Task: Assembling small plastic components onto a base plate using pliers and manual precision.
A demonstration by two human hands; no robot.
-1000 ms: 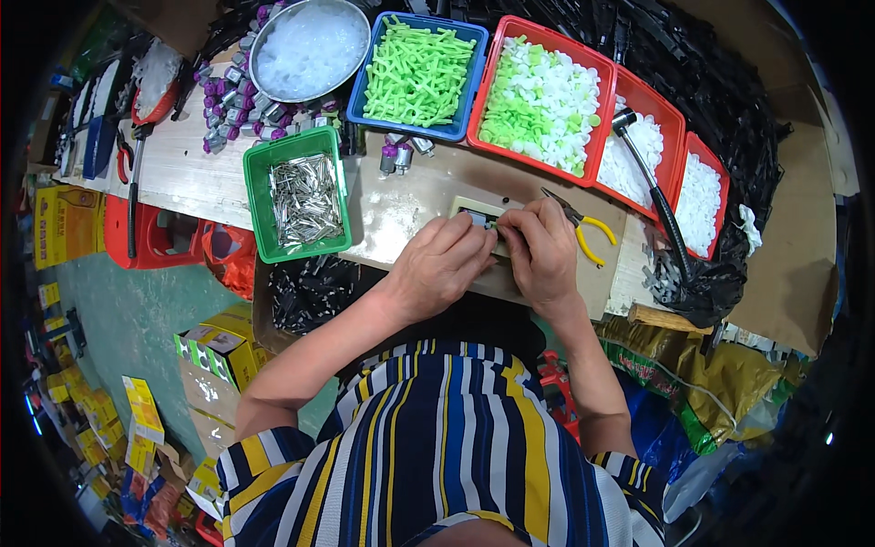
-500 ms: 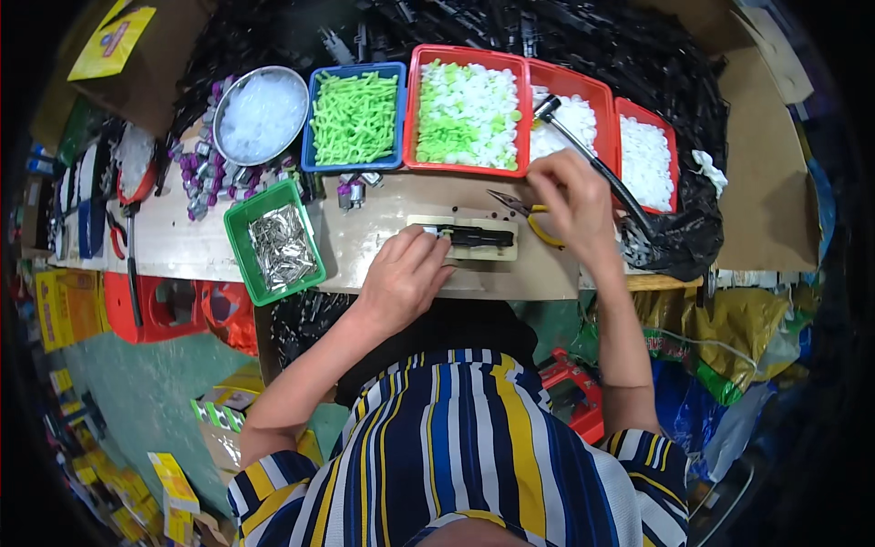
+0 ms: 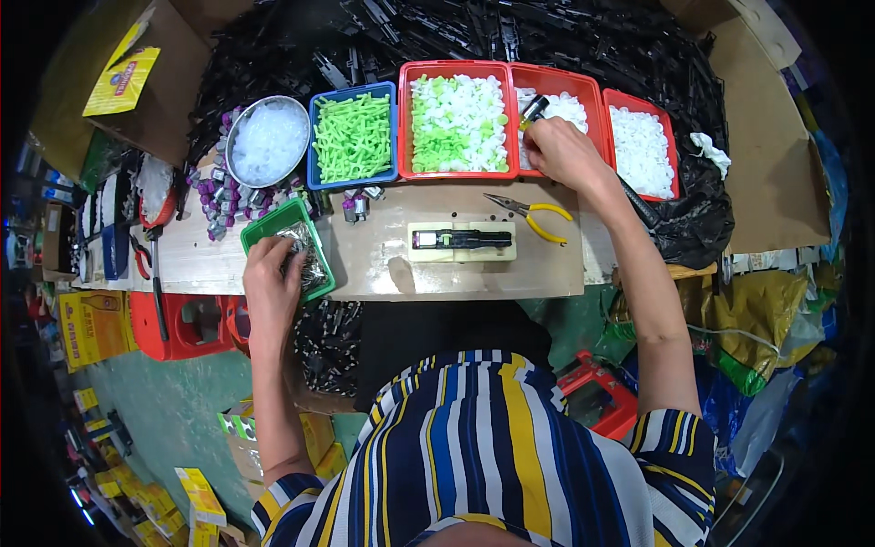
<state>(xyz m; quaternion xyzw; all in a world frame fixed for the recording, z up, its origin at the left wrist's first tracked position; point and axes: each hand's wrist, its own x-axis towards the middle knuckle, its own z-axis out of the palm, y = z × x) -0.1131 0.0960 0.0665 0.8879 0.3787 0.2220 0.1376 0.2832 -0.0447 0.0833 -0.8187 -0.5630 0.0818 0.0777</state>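
My left hand (image 3: 272, 272) reaches into the green bin (image 3: 325, 290), its curled fingertips among small silver metal pins (image 3: 314, 266). What it pinches, if anything, is hidden. My right hand (image 3: 567, 153) is over the middle red bin (image 3: 591, 96) of small white plastic pieces (image 3: 567, 109). Its bent fingertips are down at the pieces, and I cannot make out anything between them. A hammer (image 3: 536, 109) lies across this bin, partly hidden under that hand. Between my hands, a long black part (image 3: 474, 239) with a silver piece at its left end lies in a cream block (image 3: 460, 256).
Yellow-handled pliers (image 3: 538, 217) lie right of the block. A metal bowl (image 3: 232, 150), a blue bin (image 3: 313, 173) of green sticks and two more red bins (image 3: 407, 164) (image 3: 673, 137) line the back. Purple-and-silver parts (image 3: 219, 196) lie left; black parts (image 3: 437, 32) are heaped behind.
My left hand has left the black part and moved left into the green bin. My right hand has moved from beside the pliers up to the middle red bin.
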